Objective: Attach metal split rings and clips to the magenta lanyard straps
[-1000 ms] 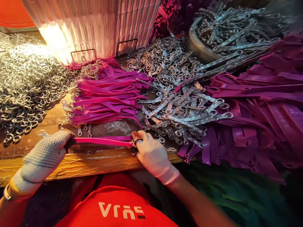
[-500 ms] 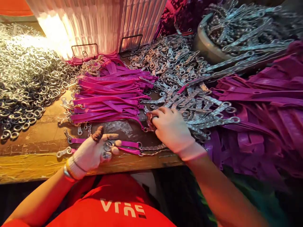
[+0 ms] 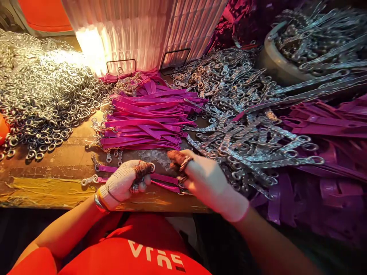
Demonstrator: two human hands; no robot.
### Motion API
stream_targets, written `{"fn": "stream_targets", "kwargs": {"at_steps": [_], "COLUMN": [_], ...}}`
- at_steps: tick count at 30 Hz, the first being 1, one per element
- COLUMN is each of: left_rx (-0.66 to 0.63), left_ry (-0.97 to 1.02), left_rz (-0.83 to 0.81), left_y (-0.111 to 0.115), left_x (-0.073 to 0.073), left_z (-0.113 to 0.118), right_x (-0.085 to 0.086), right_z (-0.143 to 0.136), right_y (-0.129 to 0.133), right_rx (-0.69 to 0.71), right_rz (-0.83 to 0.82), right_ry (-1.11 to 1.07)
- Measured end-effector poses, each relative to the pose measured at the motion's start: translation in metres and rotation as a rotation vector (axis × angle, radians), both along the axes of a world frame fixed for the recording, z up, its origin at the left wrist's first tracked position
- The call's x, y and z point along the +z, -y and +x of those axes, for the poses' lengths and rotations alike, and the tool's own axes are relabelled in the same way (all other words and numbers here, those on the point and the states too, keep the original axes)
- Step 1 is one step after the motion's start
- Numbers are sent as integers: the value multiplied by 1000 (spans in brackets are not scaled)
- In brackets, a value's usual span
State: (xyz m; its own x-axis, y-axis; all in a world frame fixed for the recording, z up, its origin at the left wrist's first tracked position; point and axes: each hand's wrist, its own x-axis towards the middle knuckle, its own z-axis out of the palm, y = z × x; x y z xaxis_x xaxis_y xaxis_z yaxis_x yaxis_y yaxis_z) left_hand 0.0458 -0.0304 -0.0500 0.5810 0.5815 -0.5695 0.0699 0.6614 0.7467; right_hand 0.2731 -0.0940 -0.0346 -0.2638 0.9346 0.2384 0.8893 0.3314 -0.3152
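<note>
- Left hand (image 3: 124, 182), gloved, at 8 o'clock: was opened out with rings in its palm half a second ago; now thumb and finger pinch one metal ring (image 3: 153, 167), more ring-like metal tucked beneath.
- Right hand (image 3: 208, 179), gloved, 5 o'clock: back from the edge of the metal-link heap, now just beside the left. Fingers curled, gap narrow; cannot tell what, if anything, they grip.
- Two pink straps (image 3: 168, 178), between 6 and 8 o'clock: lying along the table (image 3: 34, 193) near its front edge, as before, partly behind the left hand. Metal links at their left ends.
- View swung: everything sits further right in it; one orange object (image 3: 4, 128) has come in at 9 o'clock.
- Counts: two hands; one ring pinched; two straps laid apart; two wire handles (image 3: 120, 61) near 11 o'clock; one basin (image 3: 272, 47) of metal lengths, 2 o'clock.
- Too many to count: pink strap pile (image 3: 143, 124), 10 o'clock; ring heap (image 3: 54, 103), between 9 and 10; metal-link heap (image 3: 243, 133), 3; purple straps (image 3: 332, 156), 3 to 4.
</note>
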Motion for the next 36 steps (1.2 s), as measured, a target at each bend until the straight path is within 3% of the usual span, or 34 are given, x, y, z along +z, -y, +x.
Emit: {"fn": "stream_targets", "kwargs": {"at_steps": [3, 7, 11, 15, 19, 23, 25, 28, 31, 36], "left_rx": [26, -39, -94, -129, -73, 33, 58, 75, -59, -252], "left_ry": [70, 71, -8, -34, 34, 182, 236, 256, 82, -272], "left_rz": [-121, -183, -5, 127, 133, -104, -188, -183, 55, 884], "left_y": [2, 7, 8, 7, 3, 3, 6, 10, 6, -12], "left_x": [1, 4, 3, -2, -3, -3, -7, -15, -14, 3], "left_z": [2, 2, 2, 4, 8, 14, 19, 25, 21, 1], "right_x": [-4, -14, -15, -15, -14, -14, -19, -28, -27, 0], "right_z": [-33, -46, -43, -43, -42, -42, -47, -57, -62, -51], "right_y": [12, 16, 12, 12, 19, 22, 20, 14, 10, 6], "right_rx": [18, -17, 149, 129, 46, -129, -204, -233, -279, -169], "right_rz": [98, 152, 275, 351, 212, 39, -41, -150, -211, -337], "right_ry": [46, 172, 268, 316, 99, -198, -258, -244, -49, 154]}}
